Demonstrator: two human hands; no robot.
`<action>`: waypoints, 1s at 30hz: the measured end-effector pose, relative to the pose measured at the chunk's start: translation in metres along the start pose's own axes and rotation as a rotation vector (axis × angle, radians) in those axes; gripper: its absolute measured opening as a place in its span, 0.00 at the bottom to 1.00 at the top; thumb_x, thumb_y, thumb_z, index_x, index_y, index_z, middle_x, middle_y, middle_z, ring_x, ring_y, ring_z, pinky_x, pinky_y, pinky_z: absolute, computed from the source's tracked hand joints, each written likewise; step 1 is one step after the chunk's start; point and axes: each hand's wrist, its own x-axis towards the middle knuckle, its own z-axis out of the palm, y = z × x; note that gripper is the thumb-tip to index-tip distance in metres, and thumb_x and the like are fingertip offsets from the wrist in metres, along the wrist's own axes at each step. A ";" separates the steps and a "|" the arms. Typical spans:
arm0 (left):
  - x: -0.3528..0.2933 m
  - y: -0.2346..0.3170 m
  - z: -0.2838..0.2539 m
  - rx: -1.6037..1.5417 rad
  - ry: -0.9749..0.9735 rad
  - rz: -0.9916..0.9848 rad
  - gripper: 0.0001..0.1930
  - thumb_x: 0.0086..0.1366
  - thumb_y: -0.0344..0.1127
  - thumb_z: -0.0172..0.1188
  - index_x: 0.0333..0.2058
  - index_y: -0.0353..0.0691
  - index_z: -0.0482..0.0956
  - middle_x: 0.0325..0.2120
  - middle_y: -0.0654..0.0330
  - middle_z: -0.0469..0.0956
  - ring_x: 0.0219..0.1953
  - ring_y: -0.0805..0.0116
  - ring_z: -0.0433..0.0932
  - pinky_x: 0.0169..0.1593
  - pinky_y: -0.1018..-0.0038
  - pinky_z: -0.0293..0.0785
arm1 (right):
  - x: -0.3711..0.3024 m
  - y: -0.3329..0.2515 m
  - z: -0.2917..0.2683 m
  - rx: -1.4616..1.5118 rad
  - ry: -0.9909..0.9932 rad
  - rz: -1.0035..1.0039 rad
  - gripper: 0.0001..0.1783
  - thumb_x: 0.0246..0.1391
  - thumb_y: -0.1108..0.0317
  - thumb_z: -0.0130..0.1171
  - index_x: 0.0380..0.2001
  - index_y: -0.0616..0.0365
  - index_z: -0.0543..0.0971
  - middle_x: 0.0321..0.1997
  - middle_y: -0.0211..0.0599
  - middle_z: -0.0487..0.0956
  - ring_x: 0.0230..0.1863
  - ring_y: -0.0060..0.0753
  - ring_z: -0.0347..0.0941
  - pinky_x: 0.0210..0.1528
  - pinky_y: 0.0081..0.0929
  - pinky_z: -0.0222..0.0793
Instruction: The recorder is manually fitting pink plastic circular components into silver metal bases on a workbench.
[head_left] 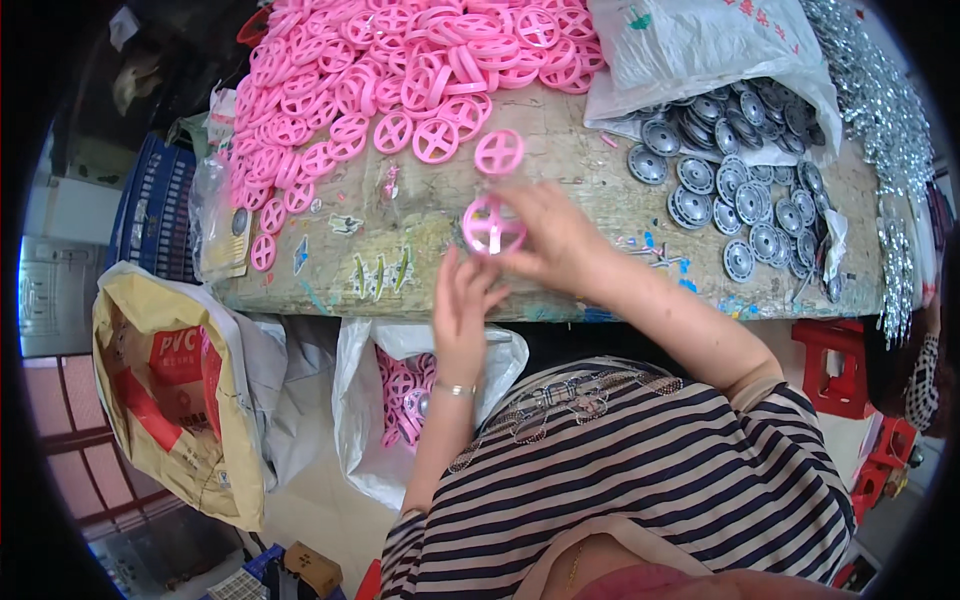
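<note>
Grasping one pink wheel [470,218] with the right hand [556,235], above the desk [575,160]; holding the left hand [462,308] loose, near the wheel's seven o'clock, with piled wheels [400,70] at eleven, grey discs [748,200] at three.

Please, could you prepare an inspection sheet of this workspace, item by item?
Surface: wooden table, worn and stained.
Job's things: one pink wheel in hand; pink wheel pile toward the back; grey discs at right, some inside a white sack.
Clutter: green scraps, blue bits.
Hands: right hand grips the wheel; left hand open beside it, contact unclear.
Cables: nothing seen.
Surroundings: yellow bag, red stool, silver tinsel.
</note>
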 end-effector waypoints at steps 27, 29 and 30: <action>0.034 -0.034 0.013 -0.371 -0.129 -0.381 0.18 0.73 0.43 0.39 0.49 0.35 0.69 0.43 0.55 0.76 0.42 0.66 0.78 0.44 0.69 0.79 | -0.043 -0.003 -0.018 -0.329 -0.143 -0.176 0.23 0.46 0.67 0.62 0.49 0.57 0.75 0.50 0.42 0.76 0.49 0.47 0.74 0.50 0.37 0.72; 0.032 -0.034 0.012 -0.446 -0.168 -0.370 0.18 0.73 0.42 0.40 0.51 0.35 0.68 0.44 0.55 0.75 0.43 0.67 0.78 0.44 0.69 0.78 | -0.043 -0.002 -0.017 -0.337 -0.148 -0.194 0.25 0.46 0.68 0.62 0.50 0.57 0.74 0.51 0.42 0.75 0.50 0.48 0.73 0.51 0.38 0.72; 0.031 -0.033 0.012 -0.447 -0.165 -0.371 0.18 0.73 0.42 0.40 0.51 0.35 0.68 0.44 0.55 0.75 0.43 0.67 0.78 0.44 0.69 0.78 | -0.042 -0.002 -0.019 -0.316 -0.180 -0.163 0.25 0.46 0.68 0.62 0.50 0.57 0.74 0.53 0.43 0.74 0.52 0.49 0.72 0.52 0.39 0.71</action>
